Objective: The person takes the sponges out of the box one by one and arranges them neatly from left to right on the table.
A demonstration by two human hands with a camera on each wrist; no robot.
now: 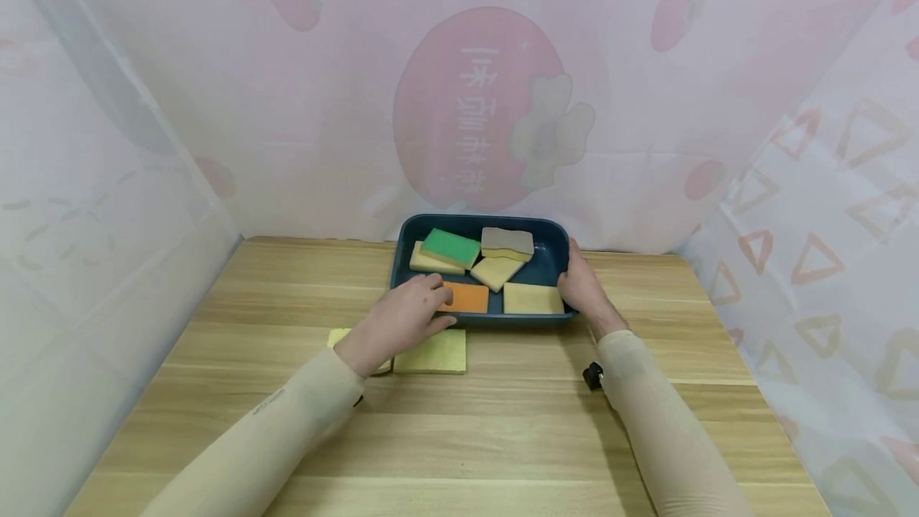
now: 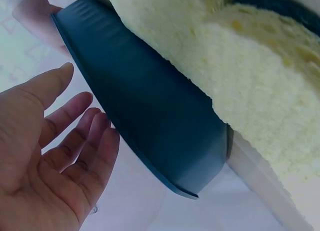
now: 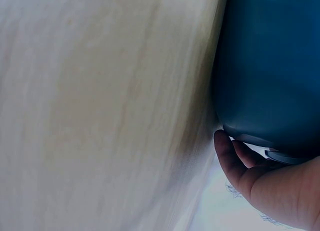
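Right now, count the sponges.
7: five in the blue tray, namely green, cream, grey-topped, tan, yellow; orange under left hand; yellow-green on table. Others may hide.

Two arms in long, close-fitting beige sleeves that end at the wrists. The left sleeve [image 1: 266, 429] carries a small line of dark lettering along the forearm. A small black device [image 1: 593, 376] sits at the cuff of the right sleeve [image 1: 660, 429]. Both hands are bare.

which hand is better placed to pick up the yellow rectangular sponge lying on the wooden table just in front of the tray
Probably the left hand: it hovers open directly above the yellow rectangular sponge. The right hand rests against the right side of the dark blue plastic tray, farther away.
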